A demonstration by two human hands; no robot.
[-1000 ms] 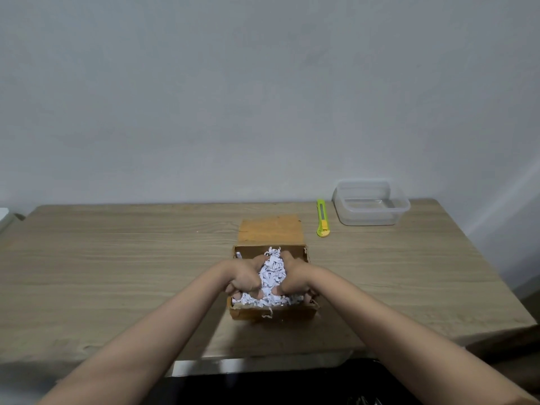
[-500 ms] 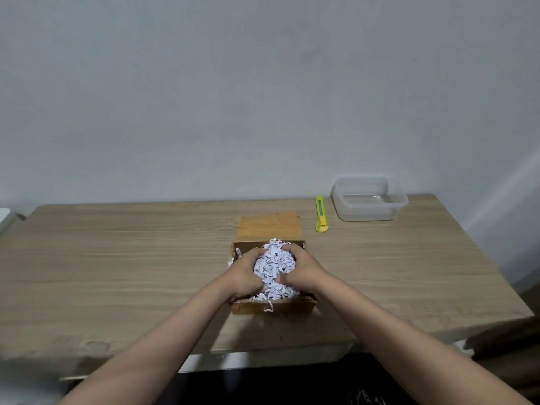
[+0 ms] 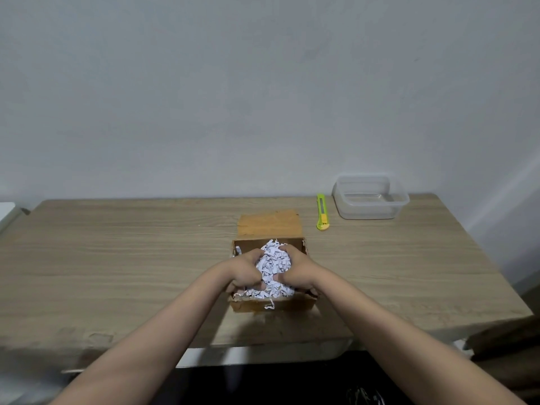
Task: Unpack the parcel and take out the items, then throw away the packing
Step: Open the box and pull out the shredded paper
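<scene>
Head view shows my left hand [image 3: 245,269] and right hand [image 3: 297,271], fingers now curled tight around a gathered wad of shredded paper [image 3: 274,263] risen above the open box [image 3: 273,304] beneath them, so the packing can come out.

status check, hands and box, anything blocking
Left hand and right hand both clamped on the shredded paper. Wad bulges above the open box. Items not visible. Nothing in the way.

Gathered higher since a second ago: wad of shredded white paper [image 3: 274,263]. Left hand [image 3: 245,271] and right hand [image 3: 295,273] closed tighter around it.
</scene>
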